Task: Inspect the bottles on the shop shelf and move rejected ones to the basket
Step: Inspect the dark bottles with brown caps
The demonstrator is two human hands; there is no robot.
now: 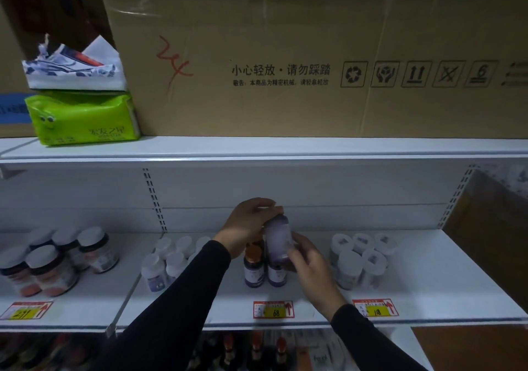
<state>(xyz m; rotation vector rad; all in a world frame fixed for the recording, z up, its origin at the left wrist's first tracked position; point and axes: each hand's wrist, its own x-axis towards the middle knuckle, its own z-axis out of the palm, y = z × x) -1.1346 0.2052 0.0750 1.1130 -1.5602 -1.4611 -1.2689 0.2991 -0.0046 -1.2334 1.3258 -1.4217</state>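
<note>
I hold a dark bottle with a pale purple label (277, 239) upright above the middle of the white shelf (414, 287). My left hand (245, 224) grips its top from above, fingers curled over the cap. My right hand (310, 265) grips its lower part from the right side. Directly below stand two similar dark bottles, one with an orange cap (253, 266) and one partly hidden (275, 273). No basket is in view.
White-capped bottles (165, 262) stand left of centre, clear white-lidded jars (363, 256) to the right, and large jars (51, 259) at far left. Price tags (273, 309) line the shelf edge. A cardboard box (285, 56) and green tissue pack (83, 119) sit above.
</note>
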